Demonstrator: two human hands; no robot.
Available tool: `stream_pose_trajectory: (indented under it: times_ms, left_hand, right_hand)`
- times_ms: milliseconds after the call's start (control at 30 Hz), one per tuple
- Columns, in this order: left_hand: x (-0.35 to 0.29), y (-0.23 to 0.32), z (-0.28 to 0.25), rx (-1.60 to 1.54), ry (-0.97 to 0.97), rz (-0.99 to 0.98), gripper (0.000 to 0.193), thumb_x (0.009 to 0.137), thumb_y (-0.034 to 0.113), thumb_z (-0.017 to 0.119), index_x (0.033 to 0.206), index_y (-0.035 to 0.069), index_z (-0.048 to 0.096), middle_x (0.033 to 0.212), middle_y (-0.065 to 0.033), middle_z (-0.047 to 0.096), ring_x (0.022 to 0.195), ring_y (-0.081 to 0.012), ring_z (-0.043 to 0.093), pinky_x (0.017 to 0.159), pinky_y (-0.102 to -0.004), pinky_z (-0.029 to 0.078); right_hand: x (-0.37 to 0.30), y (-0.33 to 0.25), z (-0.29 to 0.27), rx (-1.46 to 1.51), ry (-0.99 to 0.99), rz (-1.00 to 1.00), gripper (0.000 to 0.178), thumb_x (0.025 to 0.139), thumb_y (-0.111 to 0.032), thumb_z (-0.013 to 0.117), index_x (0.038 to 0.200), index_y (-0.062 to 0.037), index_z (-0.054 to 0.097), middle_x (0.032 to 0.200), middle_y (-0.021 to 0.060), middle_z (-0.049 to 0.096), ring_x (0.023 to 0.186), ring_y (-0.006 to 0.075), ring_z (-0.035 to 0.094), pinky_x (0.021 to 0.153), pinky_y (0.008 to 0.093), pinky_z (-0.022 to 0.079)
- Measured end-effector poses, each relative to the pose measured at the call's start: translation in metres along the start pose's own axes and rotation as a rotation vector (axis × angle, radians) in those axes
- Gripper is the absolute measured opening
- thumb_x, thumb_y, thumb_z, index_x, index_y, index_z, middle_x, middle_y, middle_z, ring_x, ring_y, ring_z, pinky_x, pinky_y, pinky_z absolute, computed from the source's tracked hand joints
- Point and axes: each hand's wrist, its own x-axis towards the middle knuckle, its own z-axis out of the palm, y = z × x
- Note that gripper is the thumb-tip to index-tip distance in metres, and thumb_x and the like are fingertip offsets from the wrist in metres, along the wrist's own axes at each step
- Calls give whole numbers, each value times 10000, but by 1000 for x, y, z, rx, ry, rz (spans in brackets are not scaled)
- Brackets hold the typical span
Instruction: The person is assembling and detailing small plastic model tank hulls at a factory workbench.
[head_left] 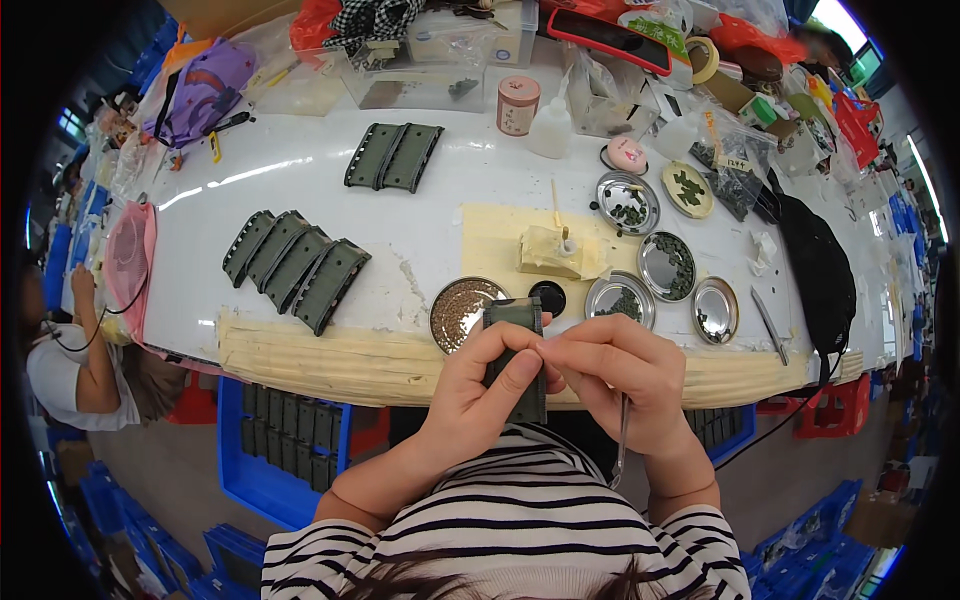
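My left hand is closed round a dark green ribbed panel, held upright at the table's near edge. Fingertips of my right hand are pinched together at the panel's right edge, touching or almost touching my left fingers. A slim metal tool is tucked in the right hand and points down; whether its tip is forked cannot be seen. Anything small between the right fingertips is hidden. Just beyond the panel sit a dish of brown grains and a small black round pot.
Similar green panels lie at left, with two more farther back. Metal dishes of small dark green bits stand right of a masking-taped block. Tweezers lie at right. A blue crate of panels stands below the table.
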Motion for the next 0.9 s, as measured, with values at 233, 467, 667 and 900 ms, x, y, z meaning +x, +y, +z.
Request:
stream_pose_trajectory:
  times_ms: [233, 467, 667, 900]
  left_hand:
    - [1, -1, -2, 139, 48, 19, 143, 950, 138, 561, 986, 6, 601, 886, -59, 619, 905, -132, 597, 857, -280, 462]
    - [2, -4, -8, 430, 123, 254, 77, 863, 92, 660, 894, 21, 659, 971, -135, 619, 1063, -258, 549, 897, -350, 421]
    - [2, 0, -8, 518, 155, 301, 65, 849, 85, 677, 889, 35, 671, 1063, -157, 587, 1020, -267, 563, 885, -342, 428]
    - [-5, -4, 1, 128, 110, 152, 390, 919, 56, 564, 1281, 14, 427, 1168, -168, 529, 938, -166, 586, 807, -271, 467]
  right_hand:
    - [0, -4, -3, 80, -15, 147, 246, 730, 81, 682, 942, -42, 689, 869, 110, 667, 752, 222, 677, 682, 288, 550]
    - [2, -5, -1, 32, 7, 98, 257, 717, 68, 696, 956, -22, 670, 838, 99, 643, 698, 217, 647, 595, 283, 510]
    - [0, -2, 1, -12, 19, 18, 269, 694, 61, 705, 948, -15, 663, 803, 86, 612, 670, 210, 619, 572, 291, 497]
    - [3, -9, -8, -67, 90, 116, 241, 682, 47, 715, 905, -17, 651, 780, 81, 606, 649, 217, 615, 546, 297, 487]
